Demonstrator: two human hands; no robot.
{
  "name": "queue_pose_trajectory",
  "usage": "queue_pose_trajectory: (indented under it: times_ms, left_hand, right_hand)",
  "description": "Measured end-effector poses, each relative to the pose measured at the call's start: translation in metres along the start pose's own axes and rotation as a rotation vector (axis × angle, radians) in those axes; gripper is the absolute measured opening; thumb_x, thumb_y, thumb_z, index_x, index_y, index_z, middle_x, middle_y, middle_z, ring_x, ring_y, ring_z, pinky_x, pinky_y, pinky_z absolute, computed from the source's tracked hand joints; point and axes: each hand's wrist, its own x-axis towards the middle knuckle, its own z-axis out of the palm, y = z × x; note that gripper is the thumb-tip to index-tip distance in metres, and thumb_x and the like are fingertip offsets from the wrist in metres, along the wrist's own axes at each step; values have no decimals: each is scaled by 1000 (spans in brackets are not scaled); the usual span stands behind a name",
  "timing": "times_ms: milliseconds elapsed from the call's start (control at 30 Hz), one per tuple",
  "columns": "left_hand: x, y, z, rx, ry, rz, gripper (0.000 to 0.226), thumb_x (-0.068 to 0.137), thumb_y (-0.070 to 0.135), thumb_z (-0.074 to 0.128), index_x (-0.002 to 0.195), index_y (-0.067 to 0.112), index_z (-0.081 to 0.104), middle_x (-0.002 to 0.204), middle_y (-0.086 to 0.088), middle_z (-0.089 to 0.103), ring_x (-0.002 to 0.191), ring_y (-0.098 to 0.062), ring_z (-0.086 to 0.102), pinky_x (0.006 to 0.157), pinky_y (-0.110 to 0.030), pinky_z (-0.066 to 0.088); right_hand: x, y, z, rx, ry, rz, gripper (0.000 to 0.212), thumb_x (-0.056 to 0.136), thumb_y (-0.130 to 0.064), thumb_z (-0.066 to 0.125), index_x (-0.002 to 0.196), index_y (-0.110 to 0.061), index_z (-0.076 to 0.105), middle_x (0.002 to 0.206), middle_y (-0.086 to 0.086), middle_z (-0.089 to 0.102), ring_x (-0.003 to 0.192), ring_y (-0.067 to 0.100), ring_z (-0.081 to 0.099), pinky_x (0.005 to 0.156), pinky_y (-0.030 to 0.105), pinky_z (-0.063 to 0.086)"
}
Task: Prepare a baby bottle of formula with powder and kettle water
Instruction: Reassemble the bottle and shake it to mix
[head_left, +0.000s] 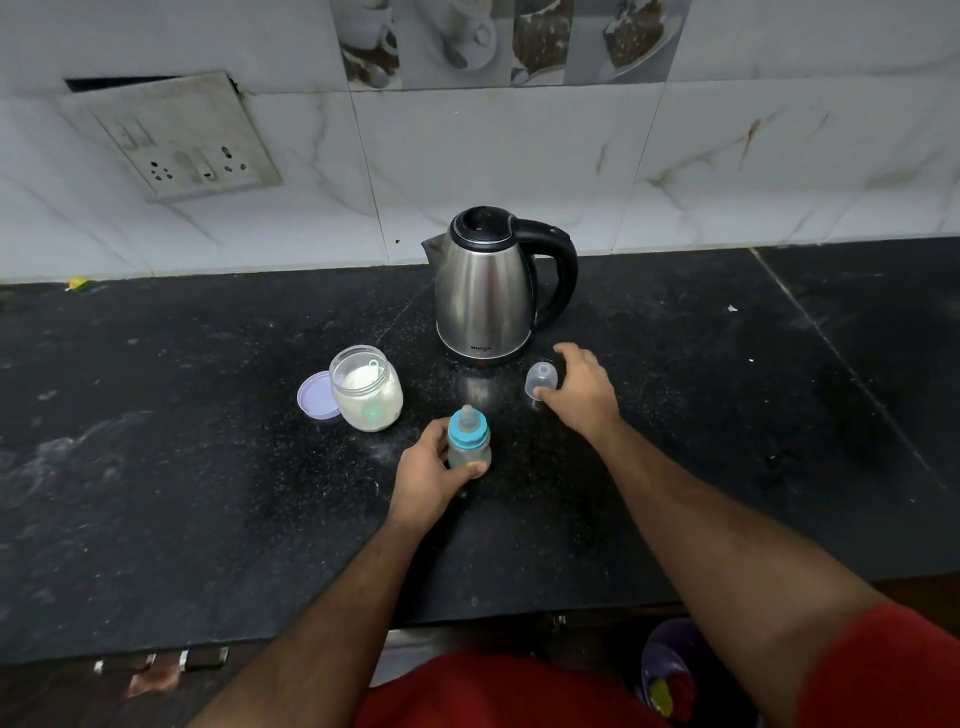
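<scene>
So the person is standing at a black stone counter (208, 467) with everything laid out in front of them. The left hand (431, 475) is gripping the baby bottle (469, 439), fingers and thumb curled round its lower body, and the bottle is standing upright on the counter with its teal collar and nipple on top. The right hand (582, 389) is hovering right by the clear bottle cap (541, 378), thumb and fingers spread around it, but honestly can't tell if it's actually pinching the cap or only touching it. The cap is sitting just in front of the steel kettle (485, 291), which is parked at the back near the tiled wall, lid down, handle pointing right. Left of the bottle, the open glass jar of powder (366, 389) is standing with a scoop inside, and its purple lid (316, 396) is leaning just beside it.
</scene>
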Motion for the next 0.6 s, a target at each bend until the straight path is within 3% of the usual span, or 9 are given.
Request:
queue_pose_trajectory:
  times_ms: [133, 333, 433, 600]
  left_hand:
    - [-1, 1, 0, 4, 7, -5, 69, 71, 12, 87, 130, 24, 53, 119, 14, 64, 110, 1, 61, 91, -7, 45]
    - [0, -2, -3, -14, 22, -2, 70, 68, 13, 89, 124, 35, 52, 123, 15, 65, 116, -1, 60, 103, -24, 47]
    - [2, -2, -4, -6, 23, -1, 67, 68, 15, 89, 122, 34, 53, 123, 12, 66, 116, -4, 61, 105, -29, 47]
    - [0, 2, -5, 13, 29, 12, 60, 70, 14, 88, 117, 32, 55, 113, 15, 68, 108, 0, 64, 99, -24, 50]
  right_hand:
    - [23, -2, 0, -149, -122, -28, 81, 81, -26, 79, 149, -23, 35, 148, 7, 45, 134, 30, 43, 106, 45, 42]
    - [31, 2, 13, -295, -169, -32, 54, 85, -23, 73, 132, -18, 48, 130, 10, 58, 121, 30, 52, 97, 44, 49]
    - [30, 3, 16, -287, -130, -34, 46, 86, -21, 71, 127, -16, 50, 123, 11, 61, 116, 30, 55, 95, 45, 51]
    - [20, -5, 15, -117, -60, -27, 30, 86, -19, 63, 115, -12, 56, 111, 11, 66, 103, 30, 62, 83, 37, 52]
